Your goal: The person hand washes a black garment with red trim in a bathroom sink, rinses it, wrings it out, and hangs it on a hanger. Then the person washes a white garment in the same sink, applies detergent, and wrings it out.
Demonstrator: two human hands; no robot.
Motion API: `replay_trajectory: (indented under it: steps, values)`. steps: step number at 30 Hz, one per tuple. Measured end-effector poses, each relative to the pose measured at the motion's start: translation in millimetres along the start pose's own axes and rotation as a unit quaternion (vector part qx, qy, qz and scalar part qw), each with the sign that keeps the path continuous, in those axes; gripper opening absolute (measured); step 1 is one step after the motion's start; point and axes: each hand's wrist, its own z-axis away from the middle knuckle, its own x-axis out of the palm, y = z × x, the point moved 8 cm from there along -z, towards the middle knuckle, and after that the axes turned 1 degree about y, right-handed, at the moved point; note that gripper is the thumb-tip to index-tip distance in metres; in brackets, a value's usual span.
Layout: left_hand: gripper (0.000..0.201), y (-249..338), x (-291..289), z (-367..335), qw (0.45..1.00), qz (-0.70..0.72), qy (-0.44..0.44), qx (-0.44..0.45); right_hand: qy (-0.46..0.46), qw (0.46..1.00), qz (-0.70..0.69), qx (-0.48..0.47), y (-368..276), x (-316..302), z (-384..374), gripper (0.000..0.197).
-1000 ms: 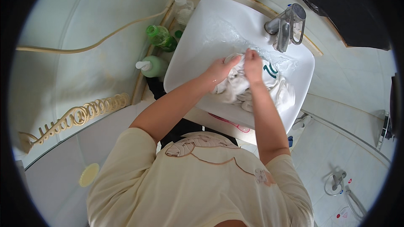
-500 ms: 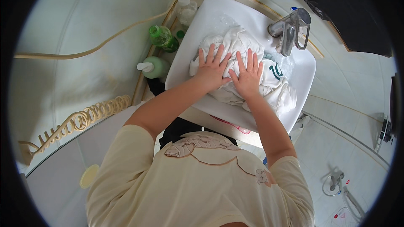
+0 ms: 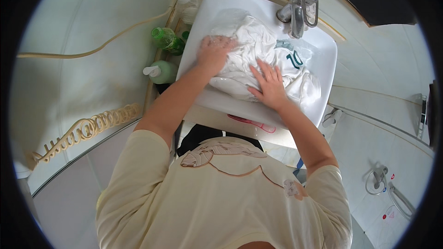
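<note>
A wet white garment (image 3: 254,41) lies bunched in the white sink basin (image 3: 326,64), with clear water around it. Dark green print shows on its right part. At the garment's left side is my left hand (image 3: 216,54), low in the water. Motion smears its fingers, so what they grip, if anything, cannot be made out. My right hand (image 3: 271,86) rests on the lower middle of the fabric, palm down, fingers spread and open.
A metal faucet (image 3: 297,11) rises at the basin's far right. Along the left ledge stand a pale green pump bottle (image 3: 162,72), a green bottle (image 3: 168,41) and a clear bottle (image 3: 188,8). Below the basin's near edge is a pink-handled object (image 3: 251,123).
My left hand has slid left and away from my right hand, off the garment's middle. The right hand stays on the cloth. The whole view has shifted slightly.
</note>
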Motion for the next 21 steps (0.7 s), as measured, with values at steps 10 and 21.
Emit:
replay_trajectory:
  steps: [10, 21]
  values:
    - [0.043, 83, 25, 43, 0.863, 0.465, -0.009, -0.198, 0.190, 0.912, -0.287, 0.223, 56, -23, 15, 0.050]
    - [0.032, 131, 44, 46, 0.401, 0.852, -0.136, -0.307, 0.206, 0.906, -0.288, 0.231, -22, -80, -4, 0.020]
